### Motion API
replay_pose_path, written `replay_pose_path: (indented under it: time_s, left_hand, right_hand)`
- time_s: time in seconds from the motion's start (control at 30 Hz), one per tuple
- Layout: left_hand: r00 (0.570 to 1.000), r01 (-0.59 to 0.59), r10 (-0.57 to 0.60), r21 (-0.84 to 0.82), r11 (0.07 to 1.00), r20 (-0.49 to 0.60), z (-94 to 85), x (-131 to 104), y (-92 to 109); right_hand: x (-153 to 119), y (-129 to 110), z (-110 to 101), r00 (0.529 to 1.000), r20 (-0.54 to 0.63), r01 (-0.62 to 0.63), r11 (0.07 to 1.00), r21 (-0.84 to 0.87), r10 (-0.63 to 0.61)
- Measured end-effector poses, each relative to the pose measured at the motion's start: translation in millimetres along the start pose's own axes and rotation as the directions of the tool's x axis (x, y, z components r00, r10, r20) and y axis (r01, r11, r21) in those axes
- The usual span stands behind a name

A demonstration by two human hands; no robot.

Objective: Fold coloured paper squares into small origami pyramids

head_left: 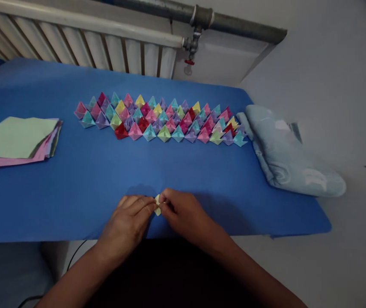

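A small pale yellow folded paper [157,209] is held between both hands near the front edge of the blue surface. The fingers of my left hand [128,220] are closed together on its left side. On its right side, my right hand [183,211] pinches it between thumb and forefinger. Parts of the paper are hidden under the fingertips. Beyond the hands, several folded paper boats [164,134] in many colours stand close together in long rows.
Loose coloured paper sheets [19,137] lie stacked at the left on the blue-covered table [83,184]. A folded grey-blue blanket [285,149] rests at the right end. Behind the table are a white radiator [99,47] and a pipe with a red valve [189,62].
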State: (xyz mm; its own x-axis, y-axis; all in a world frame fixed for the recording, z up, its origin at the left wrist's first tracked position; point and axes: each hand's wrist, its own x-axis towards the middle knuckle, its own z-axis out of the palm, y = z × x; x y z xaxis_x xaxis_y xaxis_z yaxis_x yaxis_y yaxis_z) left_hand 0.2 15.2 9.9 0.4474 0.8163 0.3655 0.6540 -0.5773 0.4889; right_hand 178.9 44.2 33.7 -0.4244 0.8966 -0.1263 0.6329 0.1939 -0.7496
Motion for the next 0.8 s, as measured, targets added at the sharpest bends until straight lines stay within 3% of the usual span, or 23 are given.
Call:
replay_pose_path:
  time_s: [0.13, 0.33, 0.63, 0.8]
  left_hand:
    - [1.000, -0.029, 0.029, 0.052, 0.998, -0.008, 2.0, -2, -1]
    - [0.999, -0.045, 0.044, 0.050, 0.998, 0.023, 3.4, -4, -6]
    - [0.995, -0.048, 0.046, 0.016, 0.999, 0.090, -4.2, 3, -13]
    - [0.994, -0.103, 0.098, 0.089, 0.991, 0.055, -2.5, 3, -14]
  right_hand:
    - [-8, 5, -2, 0.994, -0.038, 0.094, 0.988, -0.119, -0.099]
    - [-21, 18, 4, 0.949, -0.095, 0.278, 0.941, -0.193, -0.300]
    - [-22, 21, 9, 0.917, -0.130, 0.325, 0.895, -0.306, -0.378]
    - [-22, 21, 10, 0.905, -0.145, 0.324, 0.868, -0.375, -0.400]
